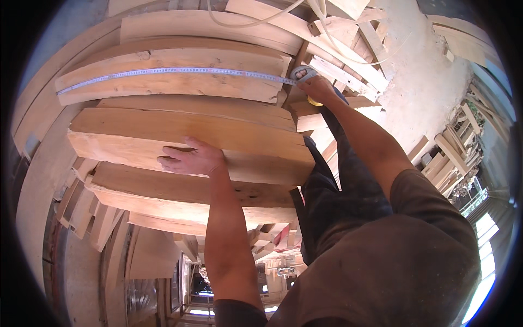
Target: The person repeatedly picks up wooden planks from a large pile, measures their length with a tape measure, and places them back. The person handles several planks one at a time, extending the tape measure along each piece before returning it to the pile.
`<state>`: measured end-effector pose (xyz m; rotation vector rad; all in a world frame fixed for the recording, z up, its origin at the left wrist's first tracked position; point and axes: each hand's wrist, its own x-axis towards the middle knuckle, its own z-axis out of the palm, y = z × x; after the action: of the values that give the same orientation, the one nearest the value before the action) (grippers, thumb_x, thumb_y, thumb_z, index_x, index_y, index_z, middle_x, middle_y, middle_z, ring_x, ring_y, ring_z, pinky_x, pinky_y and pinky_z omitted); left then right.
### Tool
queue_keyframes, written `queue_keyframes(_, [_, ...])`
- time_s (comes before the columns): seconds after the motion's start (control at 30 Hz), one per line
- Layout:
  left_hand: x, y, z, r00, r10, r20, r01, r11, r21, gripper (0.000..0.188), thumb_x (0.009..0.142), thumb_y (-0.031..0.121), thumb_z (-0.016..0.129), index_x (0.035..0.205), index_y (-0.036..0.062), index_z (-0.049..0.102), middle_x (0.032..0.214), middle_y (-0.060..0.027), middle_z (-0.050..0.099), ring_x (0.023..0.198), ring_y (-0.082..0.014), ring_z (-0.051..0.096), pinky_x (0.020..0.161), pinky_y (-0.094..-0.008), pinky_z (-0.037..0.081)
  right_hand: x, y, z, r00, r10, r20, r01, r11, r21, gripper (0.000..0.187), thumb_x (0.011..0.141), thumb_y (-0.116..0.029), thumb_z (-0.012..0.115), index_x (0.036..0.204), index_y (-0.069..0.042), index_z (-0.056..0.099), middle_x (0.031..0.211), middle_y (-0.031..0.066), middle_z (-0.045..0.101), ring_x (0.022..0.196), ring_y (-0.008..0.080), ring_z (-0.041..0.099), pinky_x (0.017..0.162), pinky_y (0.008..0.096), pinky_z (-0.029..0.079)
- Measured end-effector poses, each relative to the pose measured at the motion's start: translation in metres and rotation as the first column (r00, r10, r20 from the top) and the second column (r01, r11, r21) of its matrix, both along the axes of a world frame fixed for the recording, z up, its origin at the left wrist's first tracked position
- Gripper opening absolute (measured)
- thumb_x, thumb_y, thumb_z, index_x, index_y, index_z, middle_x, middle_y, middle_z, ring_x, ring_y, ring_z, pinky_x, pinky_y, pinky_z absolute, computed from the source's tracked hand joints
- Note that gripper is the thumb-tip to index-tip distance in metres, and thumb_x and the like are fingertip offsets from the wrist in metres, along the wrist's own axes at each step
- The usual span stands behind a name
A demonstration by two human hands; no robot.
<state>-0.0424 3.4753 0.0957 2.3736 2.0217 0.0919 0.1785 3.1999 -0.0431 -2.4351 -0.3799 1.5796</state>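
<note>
My right hand [317,87] is closed around a tape measure [303,73] at the right end of a thick wooden beam [180,87]. Its pale blade [180,70] runs out to the left along that beam's face, reaching the far left end. Nearer to me lies a second squared beam [120,125], and on it rests my left hand [195,157], fingers apart and gripping nothing. Just below this one sits a third beam [141,185] with dark knots near its right end.
More boards [207,24] lie behind the beams. A pale hose [256,24] loops over the wood at the top. Offcuts [348,73] are scattered beyond my right hand, beside a dusty floor [419,87]. Another wood pile [449,155] lies at the right.
</note>
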Motion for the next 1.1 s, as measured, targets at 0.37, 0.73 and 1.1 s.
queue_keyframes(0.37, [0.002, 0.000, 0.002, 0.999, 0.006, -0.047, -0.007, 0.999, -0.031, 0.076, 0.097, 0.045, 0.048, 0.151, -0.0043, 0.029, 0.158, -0.0346, 0.016, 0.147, -0.0495, 0.017, 0.115, -0.0612, 0.022, -0.017, 0.067, 0.061, 0.993, 0.002, -0.116, 0.034, 0.951, 0.309, 0.032, 0.091, -0.038, 0.061, 0.090, -0.009, 0.074, 0.087, 0.0206, 0.070, 0.087, 0.0417, 0.067, 0.079, 0.0507, 0.052])
queue_keyframes(0.73, [0.001, 0.000, 0.000, 0.994, 0.070, -0.082, -0.072, 0.997, -0.023, 0.089, 0.096, 0.063, 0.041, 0.153, -0.0029, 0.028, 0.159, -0.0301, 0.017, 0.145, -0.0462, 0.022, 0.114, -0.0583, 0.024, 0.003, -0.004, 0.039, 0.977, -0.067, -0.201, 0.095, 0.987, 0.131, 0.025, 0.087, -0.034, 0.061, 0.086, -0.012, 0.073, 0.096, 0.0146, 0.071, 0.095, 0.0381, 0.067, 0.084, 0.0481, 0.054])
queue_keyframes(1.1, [0.002, 0.000, -0.002, 0.997, 0.031, -0.074, -0.031, 0.999, 0.011, 0.101, 0.092, 0.078, 0.033, 0.153, -0.0019, 0.028, 0.159, -0.0303, 0.019, 0.145, -0.0475, 0.022, 0.114, -0.0609, 0.024, 0.008, -0.035, 0.020, 0.974, -0.215, -0.066, 0.224, 0.961, 0.163, 0.036, 0.085, -0.039, 0.068, 0.084, -0.004, 0.073, 0.078, 0.0206, 0.069, 0.079, 0.0361, 0.070, 0.073, 0.0458, 0.053])
